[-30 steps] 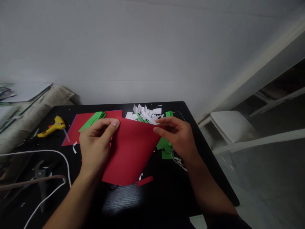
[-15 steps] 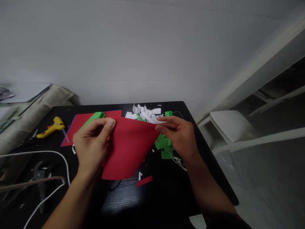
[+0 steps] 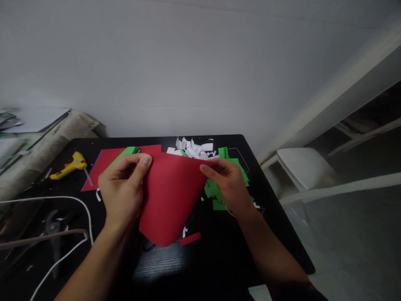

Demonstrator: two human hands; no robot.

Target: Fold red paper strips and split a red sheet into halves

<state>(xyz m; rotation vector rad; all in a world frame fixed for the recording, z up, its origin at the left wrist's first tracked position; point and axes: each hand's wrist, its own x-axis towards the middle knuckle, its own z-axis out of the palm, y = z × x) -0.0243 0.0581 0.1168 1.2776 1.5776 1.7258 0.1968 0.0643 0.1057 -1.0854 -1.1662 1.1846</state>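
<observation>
Red sheet (image 3: 169,196) is held up off the table (image 3: 219,251) between both hands, in front of the person, over the table's middle.

Progress, as judged: the sheet is bowed into a fan or part-cone, wide at the top and narrowing to a rounded point at the bottom. The side edges are not closed on each other on the side that shows. Whether they meet behind the left hand (image 3: 123,190) cannot be told; that edge is hidden. No glue on it that I can see. So shaping looks begun, joining not done.

Grip: left hand is closed on the upper left corner, thumb flat on the front face, fingers curled behind. Right hand (image 3: 227,182) pinches the upper right edge, fingertips on the front.

Around: white scraps (image 3: 194,148) and green strips (image 3: 219,194) lie just behind and right of the sheet; a red strip (image 3: 190,238) lies on the table below its point. Glue gun (image 3: 70,165) sits well to the left, untouched.
</observation>
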